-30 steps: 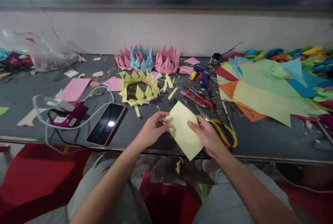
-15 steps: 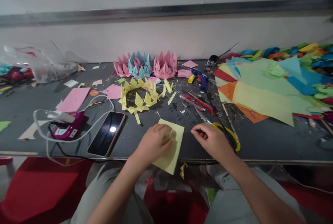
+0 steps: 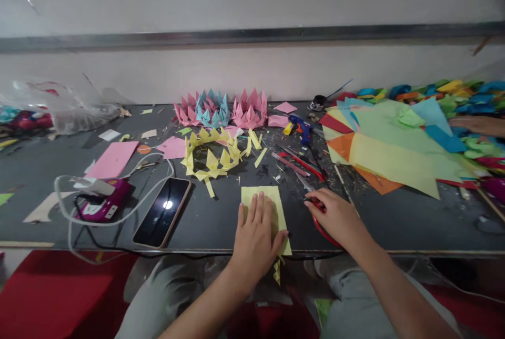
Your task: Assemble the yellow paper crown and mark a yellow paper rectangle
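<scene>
My left hand (image 3: pixel 256 236) lies flat with fingers stretched over a yellow sheet of paper (image 3: pixel 248 192) at the table's front edge. To its right, my right hand (image 3: pixel 335 215) has its fingers curled round the red handle of a pair of scissors (image 3: pixel 324 231). The scissors' blades point away toward the table's middle, lying close to the surface. Behind the paper stands a yellow paper crown (image 3: pixel 212 160) with pointed tips. Past the blades lie red-handled tools (image 3: pixel 302 163), whose exact kind I cannot make out.
Pink and blue paper crowns (image 3: pixel 213 110) stand by the wall. A blue glue gun (image 3: pixel 304 129) and colored paper sheets (image 3: pixel 394 155) lie to the right. A phone (image 3: pixel 162 213) and a purple power adapter (image 3: pixel 106 202) with cables sit left. Another person's hand (image 3: pixel 483 125) reaches in at right.
My left hand has flattened onto the yellow paper, which now lies straighter on the table. My right hand has taken hold of the scissors. Another person's hand has appeared at right.
</scene>
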`<act>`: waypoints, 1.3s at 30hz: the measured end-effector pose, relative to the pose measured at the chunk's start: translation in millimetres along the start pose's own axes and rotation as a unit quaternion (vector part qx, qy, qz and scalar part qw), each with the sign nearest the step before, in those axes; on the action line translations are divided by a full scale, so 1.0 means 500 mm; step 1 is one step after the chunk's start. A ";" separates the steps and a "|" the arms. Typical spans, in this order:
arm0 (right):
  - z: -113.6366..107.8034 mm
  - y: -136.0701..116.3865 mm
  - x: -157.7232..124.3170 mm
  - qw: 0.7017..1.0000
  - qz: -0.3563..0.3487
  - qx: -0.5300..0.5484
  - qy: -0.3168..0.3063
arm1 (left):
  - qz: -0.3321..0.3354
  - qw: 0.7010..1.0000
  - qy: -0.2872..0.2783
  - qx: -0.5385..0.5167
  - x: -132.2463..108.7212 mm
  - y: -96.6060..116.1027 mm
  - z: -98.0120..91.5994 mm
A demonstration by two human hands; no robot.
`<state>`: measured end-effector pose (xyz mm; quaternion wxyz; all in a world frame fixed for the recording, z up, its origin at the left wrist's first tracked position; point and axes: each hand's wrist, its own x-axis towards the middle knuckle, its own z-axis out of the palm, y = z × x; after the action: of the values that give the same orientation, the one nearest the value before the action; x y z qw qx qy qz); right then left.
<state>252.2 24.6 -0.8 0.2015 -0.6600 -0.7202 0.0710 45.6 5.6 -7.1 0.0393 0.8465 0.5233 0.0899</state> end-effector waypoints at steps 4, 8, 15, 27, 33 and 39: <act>0.000 0.002 -0.005 0.999 0.029 -0.015 -0.016 | 0.017 1.000 0.004 -0.008 0.000 -0.008 0.000; -0.010 0.004 -0.007 0.998 0.043 0.009 -0.054 | 0.012 1.000 -0.026 -0.004 0.005 -0.017 -0.001; -0.028 0.003 -0.024 0.996 0.024 0.000 -0.088 | 0.027 0.999 -0.017 0.023 0.020 -0.009 0.000; 0.000 0.004 -0.026 0.996 -0.001 0.079 -0.050 | 0.027 0.999 -0.028 0.021 0.024 -0.007 0.010; -0.061 0.068 0.061 0.995 0.068 0.071 0.013 | 0.028 0.999 -0.038 0.017 0.025 -0.012 0.010; -0.083 0.215 0.280 0.981 0.191 -0.045 0.002 | 0.028 0.998 -0.052 0.014 0.024 -0.013 0.011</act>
<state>360.8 167.5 24.8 0.1558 -0.7937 -0.5834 0.0743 46.0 19.7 -12.1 0.0519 0.8650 0.4975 0.0391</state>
